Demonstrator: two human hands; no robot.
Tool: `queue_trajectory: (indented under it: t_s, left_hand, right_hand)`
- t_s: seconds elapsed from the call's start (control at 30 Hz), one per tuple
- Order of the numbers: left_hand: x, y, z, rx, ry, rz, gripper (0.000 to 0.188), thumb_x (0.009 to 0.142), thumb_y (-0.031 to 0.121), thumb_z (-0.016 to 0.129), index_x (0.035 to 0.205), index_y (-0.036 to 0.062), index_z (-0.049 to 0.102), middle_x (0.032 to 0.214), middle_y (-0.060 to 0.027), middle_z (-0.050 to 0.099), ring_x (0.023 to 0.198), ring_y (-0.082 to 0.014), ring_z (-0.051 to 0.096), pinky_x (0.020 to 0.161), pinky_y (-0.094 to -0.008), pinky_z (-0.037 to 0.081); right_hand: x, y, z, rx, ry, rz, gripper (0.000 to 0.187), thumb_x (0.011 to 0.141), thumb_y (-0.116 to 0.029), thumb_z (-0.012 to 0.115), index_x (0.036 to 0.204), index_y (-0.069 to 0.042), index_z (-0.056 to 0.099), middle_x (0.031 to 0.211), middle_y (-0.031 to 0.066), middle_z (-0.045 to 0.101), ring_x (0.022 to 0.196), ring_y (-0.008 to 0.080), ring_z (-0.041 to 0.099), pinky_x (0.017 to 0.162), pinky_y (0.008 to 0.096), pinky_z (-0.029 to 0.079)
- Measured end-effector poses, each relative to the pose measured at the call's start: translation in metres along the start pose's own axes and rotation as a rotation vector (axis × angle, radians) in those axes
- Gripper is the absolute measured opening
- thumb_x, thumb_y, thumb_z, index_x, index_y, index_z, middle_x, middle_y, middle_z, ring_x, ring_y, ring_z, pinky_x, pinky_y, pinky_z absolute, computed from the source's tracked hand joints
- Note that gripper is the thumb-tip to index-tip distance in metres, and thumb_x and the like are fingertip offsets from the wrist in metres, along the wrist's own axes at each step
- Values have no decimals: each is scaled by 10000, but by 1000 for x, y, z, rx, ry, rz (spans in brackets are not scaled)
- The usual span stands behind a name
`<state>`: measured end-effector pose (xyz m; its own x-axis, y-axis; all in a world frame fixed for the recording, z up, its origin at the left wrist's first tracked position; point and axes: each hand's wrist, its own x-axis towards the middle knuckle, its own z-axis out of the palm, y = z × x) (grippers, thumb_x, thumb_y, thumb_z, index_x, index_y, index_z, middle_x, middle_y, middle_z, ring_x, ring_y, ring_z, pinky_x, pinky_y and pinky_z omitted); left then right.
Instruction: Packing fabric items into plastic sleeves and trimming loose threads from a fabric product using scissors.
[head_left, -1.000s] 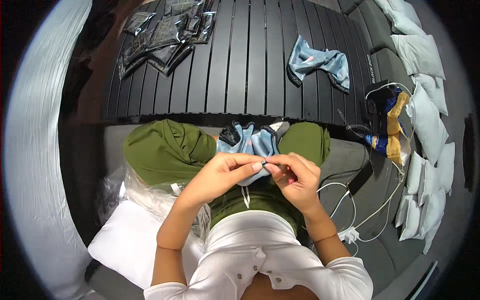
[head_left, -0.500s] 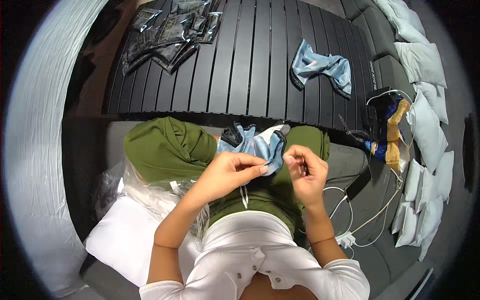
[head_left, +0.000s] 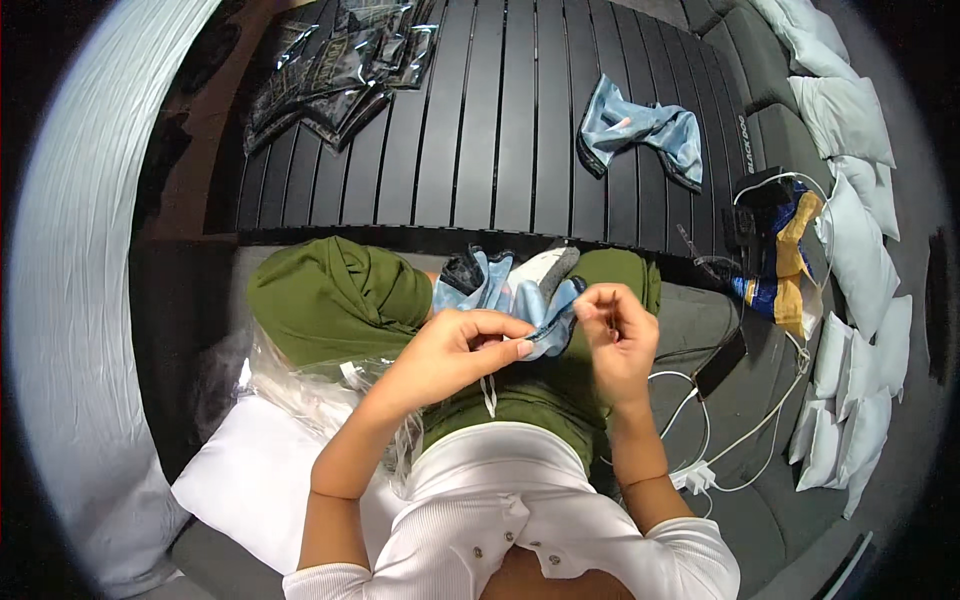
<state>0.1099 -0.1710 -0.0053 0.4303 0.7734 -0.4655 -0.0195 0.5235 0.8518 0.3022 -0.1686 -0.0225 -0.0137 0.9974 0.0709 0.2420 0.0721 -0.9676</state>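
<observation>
Our left hand (head_left: 462,348) has its fingers clamped on the blue cloth (head_left: 556,338) above our lap (head_left: 548,392). Our right hand (head_left: 624,338) bends its fingers just beside it, though we cannot tell whether they grip anything; another cloth (head_left: 648,130) lies on the bench (head_left: 485,130).

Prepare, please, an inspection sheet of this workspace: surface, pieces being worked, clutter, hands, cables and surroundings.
Surface: black slatted table.
Work pieces: blue cloth with dark edging, held over the lap; a similar piece lies crumpled on the table.
Clutter: dark glossy packets piled at the table's far left; clear plastic bag and white pillow at the person's left.
Hands: left pinches the cloth; right is beside its edge, fingers curled, contact unclear.
Cables: white cables run loosely at the right.
Surroundings: grey padded seating; pale cushions at right.
</observation>
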Motion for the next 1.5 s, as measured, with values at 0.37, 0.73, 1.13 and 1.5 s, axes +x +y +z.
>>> queue_trajectory:
  t_s: [0.37, 0.73, 1.13, 1.5]
  left_hand:
    - [-4, 8, -1, 60, -44, 81, 159, 761, 72, 651, 896, -10, 657, 723, 2, 577, 613, -38, 422, 527, -186, 322]
    - [-8, 11, -2, 105, -22, 136, 149, 746, 57, 650, 880, -10, 660, 714, -19, 596, 628, -51, 452, 540, -193, 336]
    - [-7, 7, -3, 116, 39, 128, 128, 762, 68, 631, 850, -21, 660, 713, -17, 607, 624, -40, 450, 545, -184, 350]
    - [-11, 15, -7, 134, -33, 133, 90, 731, 88, 672, 754, 6, 643, 675, 34, 555, 604, -15, 410, 542, -168, 319]
  right_hand:
    - [-3, -4, -24, 18, -249, 16, 539, 694, -457, 687, 946, -13, 517, 741, -7, 462, 599, 56, 383, 513, 181, 314]
    - [-2, -10, -20, 5, -251, -88, 462, 664, -368, 723, 877, -7, 530, 726, 11, 490, 581, 59, 408, 496, 183, 327]
    - [1, -17, -25, -356, -221, -419, 361, 600, -219, 775, 805, -10, 564, 605, 64, 547, 466, 166, 509, 454, 248, 398]
    - [20, 37, -16, 418, -152, 256, 378, 872, -383, 460, 967, -20, 506, 760, 24, 538, 413, 41, 313, 385, 179, 243]
